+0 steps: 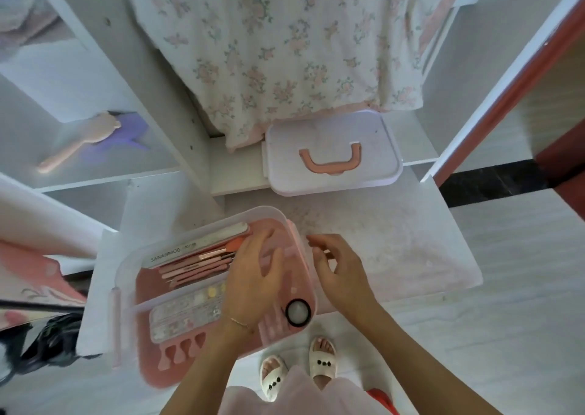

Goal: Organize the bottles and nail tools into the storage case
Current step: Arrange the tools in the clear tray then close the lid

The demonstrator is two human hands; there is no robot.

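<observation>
I have the storage case (202,291) at the near left of the table (411,256), open so its tray can take tools. My left hand (253,275) hovers spread, empty, over the pink tools (196,264); my right hand (338,272), loosely curled, holds nothing I can see. The lid (332,152) lies farther away.

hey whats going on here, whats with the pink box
A person is standing at a white table sorting nail things into a pink storage case. The left hand reaches over the open case, fingers spread and holding nothing that shows. The right hand hovers just past the case's right edge, fingers loosely curled. Nail files and pink tools already lie in the upper compartment, and a small round black-rimmed jar sits near the corner. The lid lies apart, farther back.
</observation>
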